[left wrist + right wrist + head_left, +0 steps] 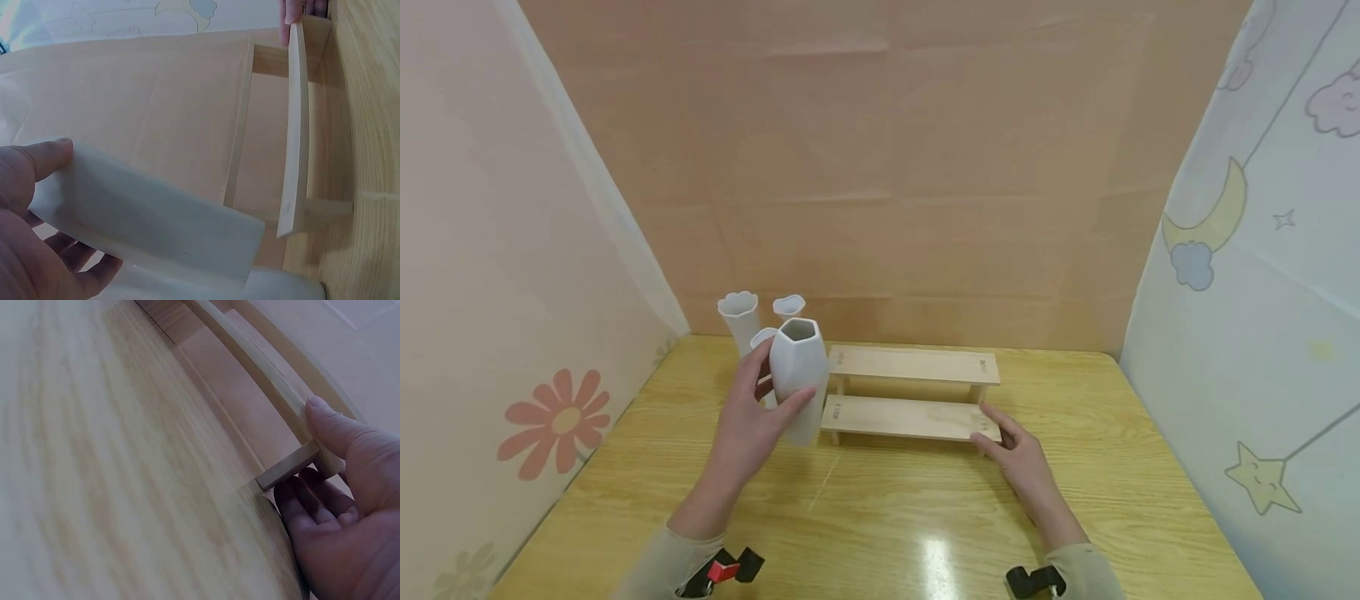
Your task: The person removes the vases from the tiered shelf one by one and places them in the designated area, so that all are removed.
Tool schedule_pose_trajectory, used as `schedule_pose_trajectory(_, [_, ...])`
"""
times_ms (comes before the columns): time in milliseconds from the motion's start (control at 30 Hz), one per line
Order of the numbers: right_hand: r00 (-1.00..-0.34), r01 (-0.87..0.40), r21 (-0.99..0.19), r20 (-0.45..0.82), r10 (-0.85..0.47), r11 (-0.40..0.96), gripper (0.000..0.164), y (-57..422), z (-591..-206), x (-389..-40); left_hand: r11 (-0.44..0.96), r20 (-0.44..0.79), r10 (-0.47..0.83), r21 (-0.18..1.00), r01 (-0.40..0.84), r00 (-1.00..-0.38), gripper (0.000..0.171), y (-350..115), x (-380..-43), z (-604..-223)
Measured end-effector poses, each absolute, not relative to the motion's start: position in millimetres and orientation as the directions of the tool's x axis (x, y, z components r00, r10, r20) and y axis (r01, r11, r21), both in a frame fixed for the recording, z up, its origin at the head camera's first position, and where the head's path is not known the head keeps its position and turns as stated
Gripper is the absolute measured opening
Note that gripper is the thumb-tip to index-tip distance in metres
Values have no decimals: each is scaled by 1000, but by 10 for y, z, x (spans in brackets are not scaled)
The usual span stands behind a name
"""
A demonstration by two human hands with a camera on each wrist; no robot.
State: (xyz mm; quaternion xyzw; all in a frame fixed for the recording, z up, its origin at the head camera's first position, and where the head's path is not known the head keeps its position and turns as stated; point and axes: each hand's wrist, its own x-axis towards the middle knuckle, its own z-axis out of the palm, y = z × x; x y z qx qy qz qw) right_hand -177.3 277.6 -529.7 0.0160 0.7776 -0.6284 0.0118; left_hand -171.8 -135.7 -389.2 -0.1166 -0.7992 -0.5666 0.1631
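My left hand [756, 417] grips a white faceted vase [796, 371] with a five-sided mouth, thumb on its near side and fingers round the left. In the left wrist view the vase [150, 215] overlaps the end of a two-tier wooden shelf stand [902, 417]. That stand has a low front board and a higher back board. At the front board's right end, my right hand [1021, 458] pinches it, thumb at the front edge. The right wrist view shows the thumb [334, 428] against the board, with fingers curled beneath and beside the stand's leg [287, 465].
Behind my left hand stand more white vases, one with a scalloped rim [739, 310], another with a wavy mouth [789, 307] and a shorter one [762, 337] partly hidden. The wooden table [880, 508] meets a brown backdrop [887, 208] and printed sheets at both sides.
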Motion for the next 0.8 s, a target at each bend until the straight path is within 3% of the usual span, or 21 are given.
schedule_pose_trajectory(467, [-999, 32, -976, -31, 5, 216, 79, 2789, -5327, -1785, 441, 379, -161, 854, 277, -911, 83, -1739, -1712, -3904])
schedule_pose_trajectory(800, [-1000, 16, -981, -16, -2, 193, 77, 2775, -5331, -1790, 438, 419, -327, 861, 257, -847, 81, -1837, -1769, -3970])
